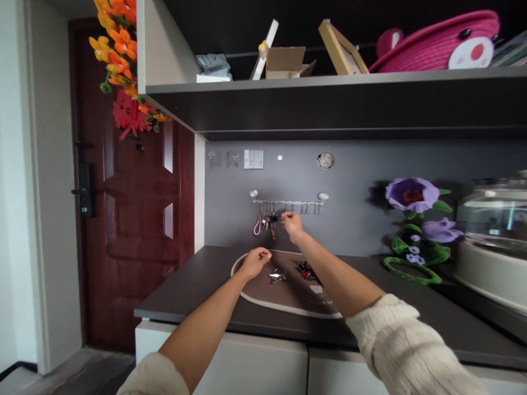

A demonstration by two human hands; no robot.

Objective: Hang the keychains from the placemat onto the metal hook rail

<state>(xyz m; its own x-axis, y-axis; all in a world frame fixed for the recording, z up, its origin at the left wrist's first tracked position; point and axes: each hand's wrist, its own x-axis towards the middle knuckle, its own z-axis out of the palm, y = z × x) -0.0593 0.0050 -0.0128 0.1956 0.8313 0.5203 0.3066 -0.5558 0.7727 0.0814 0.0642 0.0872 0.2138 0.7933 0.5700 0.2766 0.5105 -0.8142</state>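
My right hand (291, 224) is raised to the wall, its fingers pinched together just under the hooks of a metal hook rail (288, 203). What it pinches, if anything, is too small to make out. Immediately to its left, several keys (268, 220) and a pink loop strap (257, 226) dangle from the rail. Lower down, my left hand (256, 262) hovers over the brown mat (263, 299) with its fingers closed; I cannot see anything in them. On the mat lie a bunch of silver keys (277, 276) and a dark bunch with a red piece (305, 271), partly behind my right forearm.
A shelf (313, 104) overhangs the counter (197, 282). Purple felt flowers (413, 195) and a clear-lidded appliance (494, 241) stand to the right. Wall switches (253, 159) sit above the rail. On the left are a brown door (132, 247) and hanging orange flowers (122, 44).
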